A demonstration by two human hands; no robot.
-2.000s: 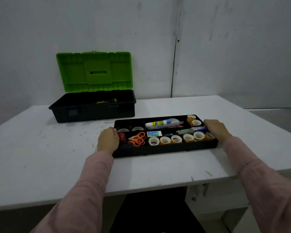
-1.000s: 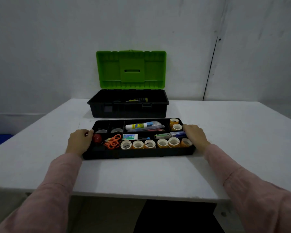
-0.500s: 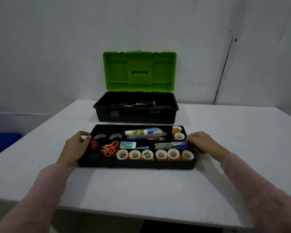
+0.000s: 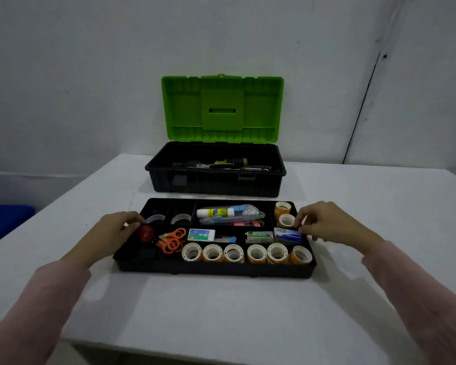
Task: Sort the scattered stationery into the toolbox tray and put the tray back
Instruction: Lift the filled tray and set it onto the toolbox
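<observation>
The black tray point(image 4: 213, 270) lies on the white table point(image 4: 221, 306), right in front of the open toolbox point(image 4: 216, 184) with its green lid point(image 4: 221, 109) upright. Inside the tray are a glue stick point(image 4: 215, 212), orange scissors point(image 4: 173, 239), a row of tape rolls point(image 4: 256, 252), small boxes point(image 4: 287, 235) and a red item point(image 4: 146, 232). My left hand point(image 4: 111, 233) grips the tray's left end, fingers over the rim. My right hand point(image 4: 327, 225) pinches the right rim beside the blue box.
A screwdriver point(image 4: 229, 162) and other tools lie in the bottom of the toolbox. The grey wall stands close behind it. A blue object point(image 4: 5, 219) sits past the table's left edge. The near table edge runs just below my forearms.
The tray has shifted left, from right of the toolbox to straight in front of it. Both hands stayed at its ends, and my right fingers have come up onto the rim.
</observation>
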